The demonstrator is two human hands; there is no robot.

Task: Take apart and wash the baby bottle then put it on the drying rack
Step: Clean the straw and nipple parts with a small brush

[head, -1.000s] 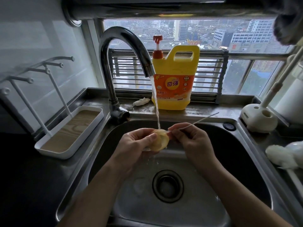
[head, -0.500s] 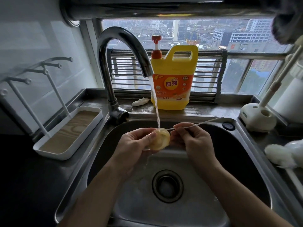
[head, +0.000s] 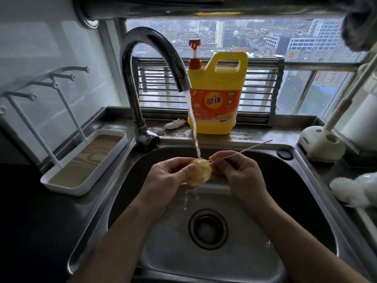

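Observation:
Over the steel sink point(head: 289, 180) my left hand point(head: 169, 176) grips a yellowish bottle nipple point(head: 201, 173) under the running water point(head: 193, 129) from the tap point(head: 155, 64). My right hand point(head: 238, 172) pinches a thin white wire brush point(head: 244, 150), whose inner end touches the nipple's top while its free end points up to the right. The white drying rack point(head: 81, 162) with upright pegs stands on the counter to the left. Other bottle parts are not in view.
A yellow dish soap jug point(head: 216, 94) stands on the ledge behind the sink, a small white scrap point(head: 175, 123) beside it. A white brush holder point(head: 322, 144) and a white fluffy brush head point(head: 355, 188) sit at the right. The drain point(head: 208, 228) lies below the hands.
The hands stay under the stream with only small shifts. The wire brush's inner end has slid a little along the nipple's top, and its free end wavers slightly.

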